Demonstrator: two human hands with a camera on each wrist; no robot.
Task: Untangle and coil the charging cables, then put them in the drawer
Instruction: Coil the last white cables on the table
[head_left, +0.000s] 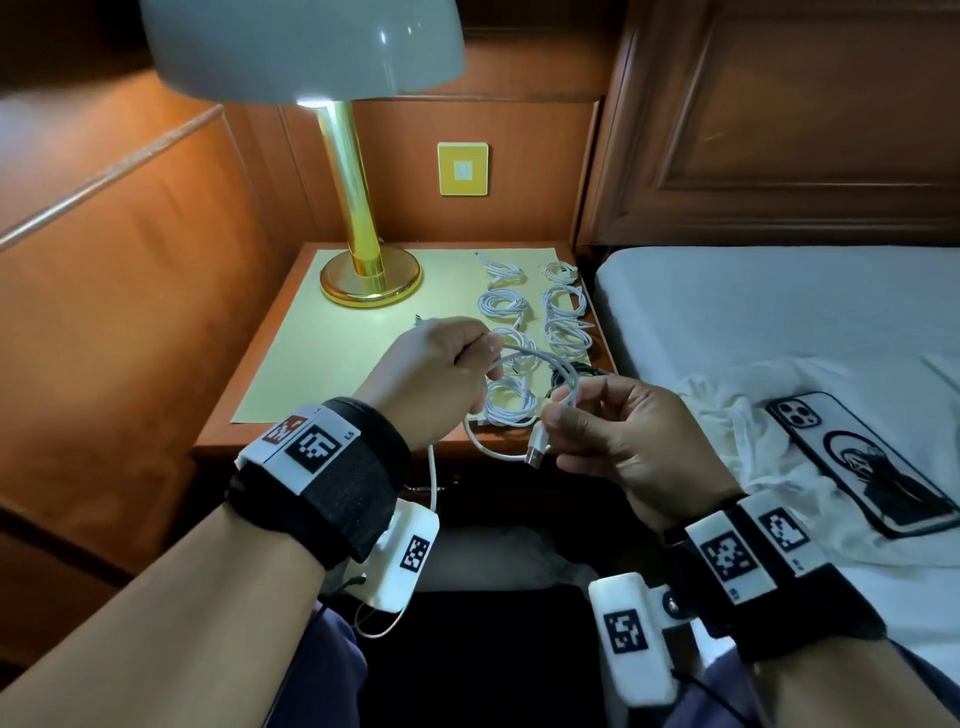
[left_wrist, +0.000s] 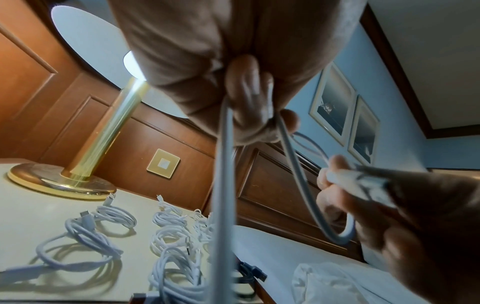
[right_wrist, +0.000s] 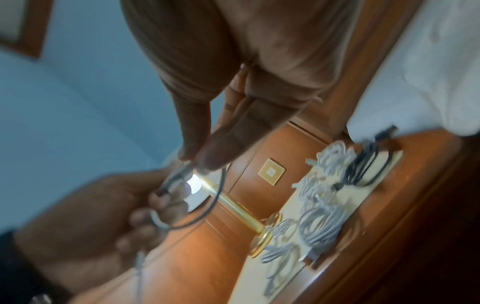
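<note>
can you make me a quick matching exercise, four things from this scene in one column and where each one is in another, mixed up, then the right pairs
Things
1. white cable
2. black cable
3. phone
4. gold lamp

Places
A. lying on the bed
B. held between the left hand and the right hand
C. standing at the back left of the nightstand
D. coiled at the nightstand's bed-side edge

Pairs: 1-B, 2-D, 3-A, 4-C
</note>
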